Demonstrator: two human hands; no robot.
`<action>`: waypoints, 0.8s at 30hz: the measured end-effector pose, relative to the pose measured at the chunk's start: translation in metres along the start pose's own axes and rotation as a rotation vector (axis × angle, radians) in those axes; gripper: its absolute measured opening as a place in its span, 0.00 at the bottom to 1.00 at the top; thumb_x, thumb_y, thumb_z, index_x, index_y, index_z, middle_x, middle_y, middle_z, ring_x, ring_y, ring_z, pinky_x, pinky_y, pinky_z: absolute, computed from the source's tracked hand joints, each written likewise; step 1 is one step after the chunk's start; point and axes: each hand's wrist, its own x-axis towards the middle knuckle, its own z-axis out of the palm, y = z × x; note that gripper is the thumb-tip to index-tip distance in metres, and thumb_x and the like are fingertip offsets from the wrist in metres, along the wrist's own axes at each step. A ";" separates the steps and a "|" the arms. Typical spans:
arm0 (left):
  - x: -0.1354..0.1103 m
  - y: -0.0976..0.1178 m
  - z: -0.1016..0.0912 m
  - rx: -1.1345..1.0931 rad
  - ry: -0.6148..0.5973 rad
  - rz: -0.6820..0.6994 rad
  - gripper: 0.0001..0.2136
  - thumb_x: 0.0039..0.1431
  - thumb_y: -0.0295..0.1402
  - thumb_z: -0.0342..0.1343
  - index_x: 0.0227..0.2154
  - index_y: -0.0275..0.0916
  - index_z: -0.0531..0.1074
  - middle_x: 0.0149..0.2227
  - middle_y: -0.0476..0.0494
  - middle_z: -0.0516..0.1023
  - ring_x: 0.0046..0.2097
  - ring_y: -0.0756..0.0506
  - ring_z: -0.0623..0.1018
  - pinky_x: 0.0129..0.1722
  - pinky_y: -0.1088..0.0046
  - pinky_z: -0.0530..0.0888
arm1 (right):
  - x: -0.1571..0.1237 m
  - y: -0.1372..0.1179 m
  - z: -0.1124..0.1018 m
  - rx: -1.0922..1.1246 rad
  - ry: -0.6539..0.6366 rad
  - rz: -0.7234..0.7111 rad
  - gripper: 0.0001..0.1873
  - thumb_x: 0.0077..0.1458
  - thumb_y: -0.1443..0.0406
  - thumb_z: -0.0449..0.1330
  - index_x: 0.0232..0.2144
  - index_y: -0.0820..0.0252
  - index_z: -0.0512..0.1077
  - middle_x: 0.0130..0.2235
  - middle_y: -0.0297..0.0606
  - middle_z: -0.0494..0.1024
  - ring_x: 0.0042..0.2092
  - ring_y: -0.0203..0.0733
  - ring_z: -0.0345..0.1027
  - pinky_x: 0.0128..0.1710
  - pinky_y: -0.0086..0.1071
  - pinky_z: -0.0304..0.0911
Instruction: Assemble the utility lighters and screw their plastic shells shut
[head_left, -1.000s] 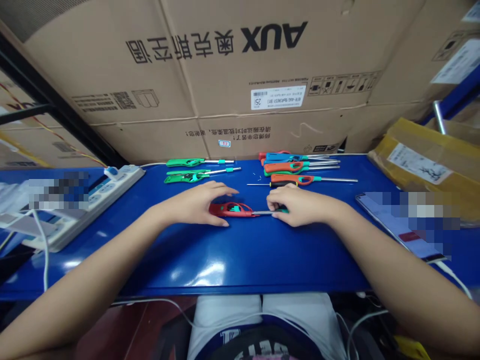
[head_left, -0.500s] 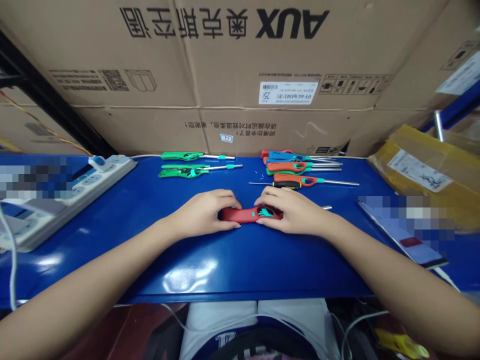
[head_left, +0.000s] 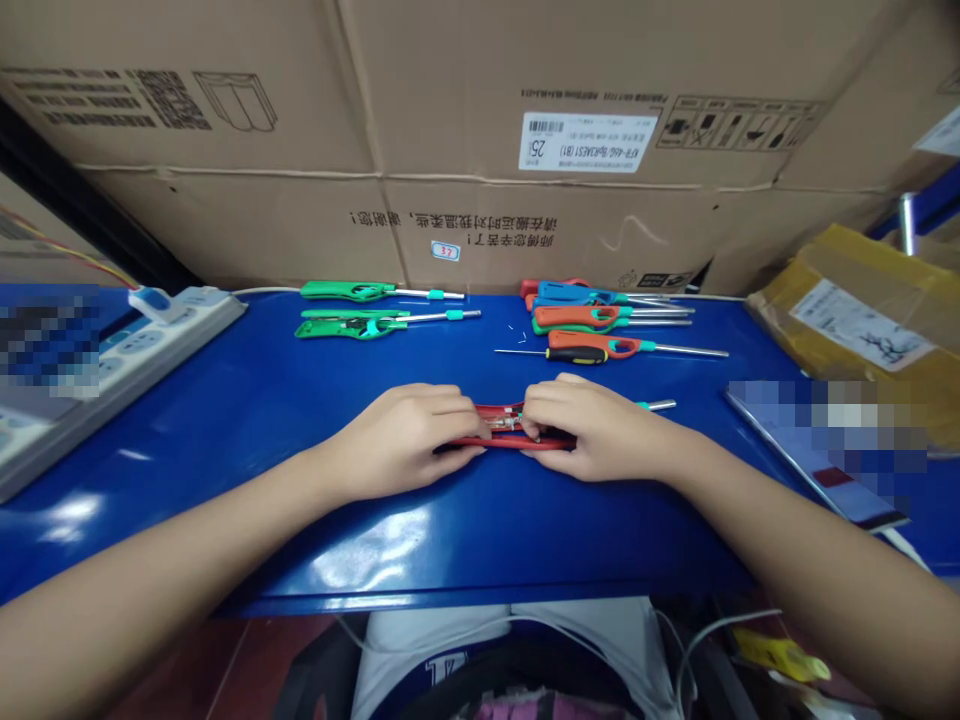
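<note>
Left fingers [head_left: 456,404], right fingers [head_left: 541,408] grip red casing [head_left: 511,441], now parted; inner parts [head_left: 502,423] showing, hidden earlier.

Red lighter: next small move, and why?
I'd probably have the right hand ease the near red half slightly farther off while the left hand steadies the red lighter. The casing looks parted, with inner parts showing between its red edges, and both hands have hold of it.
</note>
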 end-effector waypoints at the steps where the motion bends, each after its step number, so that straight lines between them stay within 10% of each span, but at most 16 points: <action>1: 0.000 0.000 0.000 -0.005 0.012 0.009 0.09 0.70 0.34 0.52 0.42 0.41 0.78 0.38 0.44 0.81 0.39 0.46 0.78 0.40 0.69 0.72 | 0.000 -0.001 -0.001 0.002 0.007 -0.016 0.10 0.61 0.66 0.59 0.29 0.56 0.62 0.32 0.33 0.69 0.34 0.38 0.60 0.39 0.34 0.54; 10: 0.000 -0.009 0.011 -0.130 0.207 -0.294 0.26 0.64 0.43 0.61 0.62 0.43 0.64 0.55 0.41 0.76 0.53 0.41 0.76 0.54 0.63 0.74 | 0.001 0.007 -0.004 0.027 0.302 0.049 0.09 0.67 0.62 0.55 0.34 0.56 0.71 0.35 0.37 0.76 0.38 0.41 0.69 0.39 0.35 0.60; 24: 0.004 -0.016 0.018 -0.162 0.092 -0.236 0.15 0.65 0.42 0.60 0.50 0.40 0.75 0.48 0.42 0.74 0.51 0.42 0.74 0.54 0.62 0.72 | 0.001 0.027 -0.001 -0.152 0.071 0.209 0.13 0.70 0.61 0.51 0.41 0.60 0.74 0.46 0.44 0.77 0.47 0.49 0.69 0.48 0.42 0.62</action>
